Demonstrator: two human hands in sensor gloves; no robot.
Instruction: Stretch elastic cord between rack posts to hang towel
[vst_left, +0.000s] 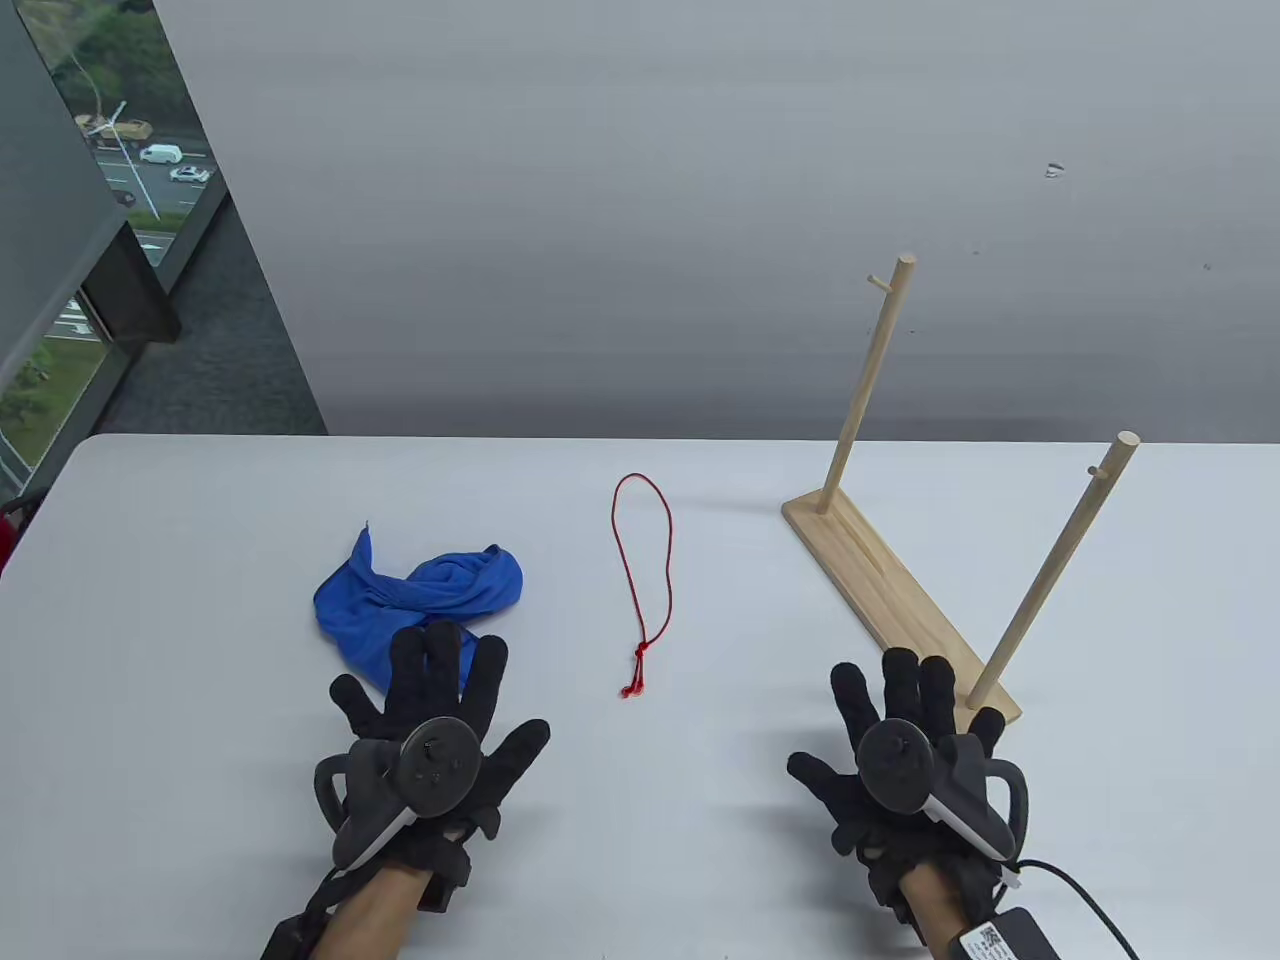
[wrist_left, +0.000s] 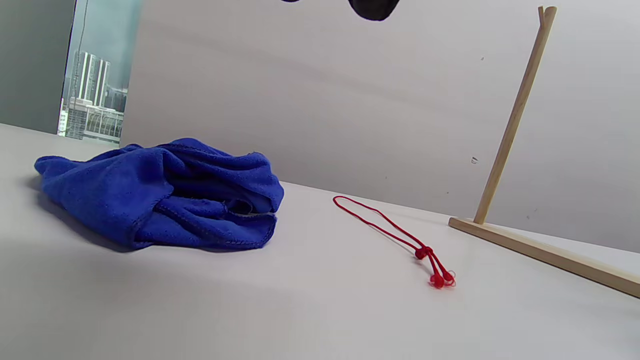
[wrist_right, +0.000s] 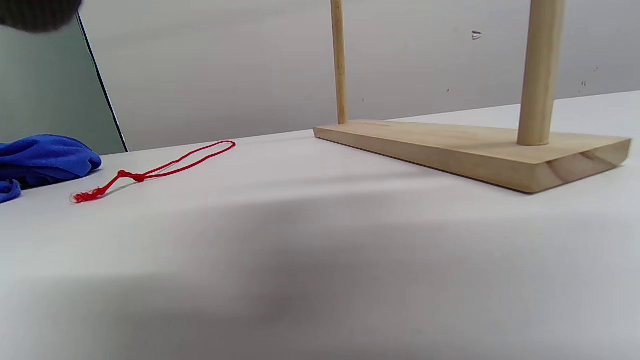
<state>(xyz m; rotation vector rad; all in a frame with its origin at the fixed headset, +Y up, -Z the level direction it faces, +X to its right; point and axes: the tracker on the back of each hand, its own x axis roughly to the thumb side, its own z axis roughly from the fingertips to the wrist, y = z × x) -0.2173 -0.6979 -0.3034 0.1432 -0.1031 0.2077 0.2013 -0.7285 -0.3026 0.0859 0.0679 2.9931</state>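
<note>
A red elastic cord loop (vst_left: 641, 580) lies flat on the white table (vst_left: 200, 520), knotted at its near end; it also shows in the left wrist view (wrist_left: 395, 235) and right wrist view (wrist_right: 165, 165). A crumpled blue towel (vst_left: 420, 600) lies to its left, seen also in the left wrist view (wrist_left: 160, 195). A wooden rack (vst_left: 900, 600) with two upright posts stands on the right. My left hand (vst_left: 440, 720) is open, fingers spread, just in front of the towel. My right hand (vst_left: 900, 740) is open, fingers spread, beside the rack's near end. Both hold nothing.
The far post (vst_left: 868, 385) and near post (vst_left: 1055, 570) each carry a small peg near the top. A grey wall stands behind the table. A window is at the far left. A cable (vst_left: 1090, 900) runs from my right wrist.
</note>
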